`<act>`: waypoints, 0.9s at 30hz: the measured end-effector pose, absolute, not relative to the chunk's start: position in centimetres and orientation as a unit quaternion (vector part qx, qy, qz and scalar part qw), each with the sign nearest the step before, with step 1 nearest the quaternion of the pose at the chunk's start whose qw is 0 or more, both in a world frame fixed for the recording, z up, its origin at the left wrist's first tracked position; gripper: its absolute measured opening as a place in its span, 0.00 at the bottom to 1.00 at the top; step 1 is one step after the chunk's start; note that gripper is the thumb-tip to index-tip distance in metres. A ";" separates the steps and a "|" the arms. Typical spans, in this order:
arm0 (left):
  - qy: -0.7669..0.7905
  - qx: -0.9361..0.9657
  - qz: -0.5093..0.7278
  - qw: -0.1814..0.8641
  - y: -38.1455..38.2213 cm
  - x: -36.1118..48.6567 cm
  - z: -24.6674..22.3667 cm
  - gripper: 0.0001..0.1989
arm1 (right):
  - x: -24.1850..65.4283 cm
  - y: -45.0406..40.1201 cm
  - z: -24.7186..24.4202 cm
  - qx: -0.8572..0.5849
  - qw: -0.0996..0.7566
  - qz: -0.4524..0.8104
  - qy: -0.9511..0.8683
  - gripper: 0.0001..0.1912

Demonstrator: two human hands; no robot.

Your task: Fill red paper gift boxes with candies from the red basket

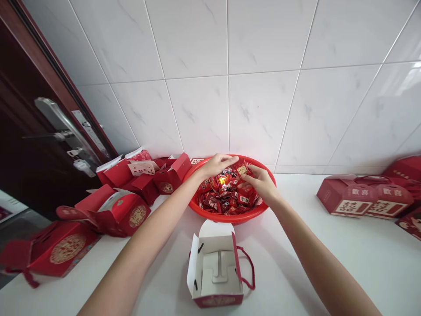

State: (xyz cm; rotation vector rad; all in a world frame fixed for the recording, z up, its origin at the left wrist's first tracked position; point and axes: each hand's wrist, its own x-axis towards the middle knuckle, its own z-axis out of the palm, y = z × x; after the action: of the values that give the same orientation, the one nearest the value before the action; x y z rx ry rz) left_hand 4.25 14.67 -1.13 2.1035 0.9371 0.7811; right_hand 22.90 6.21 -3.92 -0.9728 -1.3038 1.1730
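A red plastic basket (230,219) full of red-wrapped candies (226,199) stands against the wall. Over its right part, my right hand (261,182) pinches a small red packet with a gold print (242,170) between thumb and fingers. My left hand (219,165) is over the basket's back left part, fingers stretched toward that packet, and what lies under the palm is hidden. In front of the basket an open gift box (219,300) shows its white inside, with nothing in it; a red cord handle (252,267) hangs at its right.
Several open red boxes (123,210) crowd the left side of the white table (286,281). Closed red boxes (348,197) stand at the right. Behind is a tiled wall (197,109); a dark door with a metal handle (67,127) is at the left.
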 end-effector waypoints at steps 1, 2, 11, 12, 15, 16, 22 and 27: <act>0.389 0.805 0.300 0.334 15.1 3.5 -1.3 0.26 | 22.9 6.3 -4.1 -0.406 0.552 0.496 -0.534 0.17; 0.413 0.800 0.294 0.321 15.4 2.7 -1.5 0.23 | 22.9 6.4 -4.3 -0.402 0.563 0.502 -0.519 0.17; 0.491 0.810 0.143 0.286 16.5 -0.7 -3.6 0.18 | 23.1 5.8 -4.0 -0.365 0.586 0.522 -0.501 0.13; 0.491 0.813 0.135 0.284 16.6 -0.5 -3.8 0.19 | 23.0 5.9 -4.0 -0.365 0.586 0.520 -0.504 0.12; 0.491 0.818 0.130 0.271 16.9 -0.3 -4.2 0.17 | 23.1 6.0 -4.2 -0.359 0.589 0.513 -0.511 0.10; 0.493 0.818 0.134 0.263 17.0 -0.4 -4.3 0.17 | 23.2 6.1 -4.3 -0.357 0.590 0.513 -0.512 0.10; 0.518 0.802 0.202 0.217 16.8 -0.9 -4.6 0.17 | 23.4 6.4 -4.6 -0.360 0.586 0.524 -0.503 0.14; 0.510 0.783 0.248 0.254 16.7 -0.5 -4.5 0.17 | 23.4 6.3 -4.5 -0.356 0.573 0.541 -0.502 0.13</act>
State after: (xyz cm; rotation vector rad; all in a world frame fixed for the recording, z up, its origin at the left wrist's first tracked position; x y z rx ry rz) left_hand -0.47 16.71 -4.49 2.1274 1.3862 0.6735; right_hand 23.36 6.30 -4.52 -0.8350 -1.1755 1.2680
